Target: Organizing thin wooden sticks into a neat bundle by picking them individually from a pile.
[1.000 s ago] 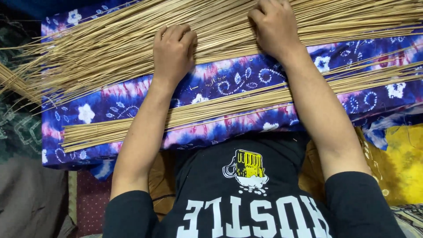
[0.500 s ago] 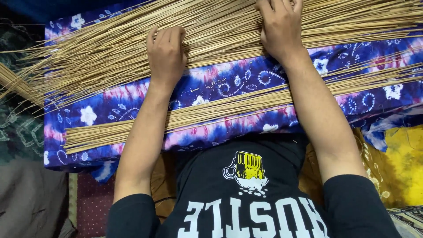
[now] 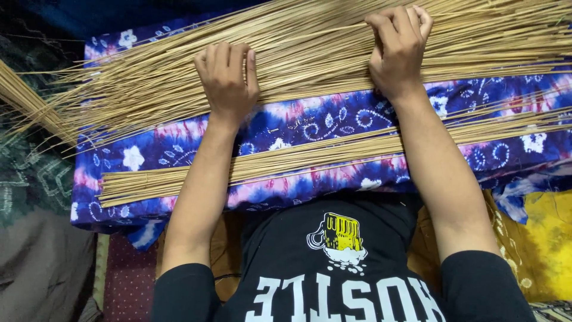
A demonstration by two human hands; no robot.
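We look down on a large loose pile of thin tan sticks (image 3: 310, 53) spread across the far half of a cushion covered in blue, purple and pink tie-dye cloth (image 3: 310, 122). Both hands rest on that pile, palms down.

Our left hand (image 3: 226, 80) lies flat on the near edge of the pile, fingers (image 3: 223, 55) close together and stretched forward over the sticks, gripping nothing. Our right hand (image 3: 398, 50) sits further along to the right, knuckles raised and fingers curled down into the sticks; whether any stick is pinched underneath, we cannot tell.

Nearer the body, a second, tidier bundle of sticks (image 3: 268, 162) lies along the cushion's front edge, passing under both forearms, apart from the big pile with a band of bare cloth between them.

A few more sticks (image 3: 30, 104) poke in at the far left, off the cushion. Yellow fabric (image 3: 548, 238) shows at the lower right, a dark patterned cloth (image 3: 30, 179) at the left.
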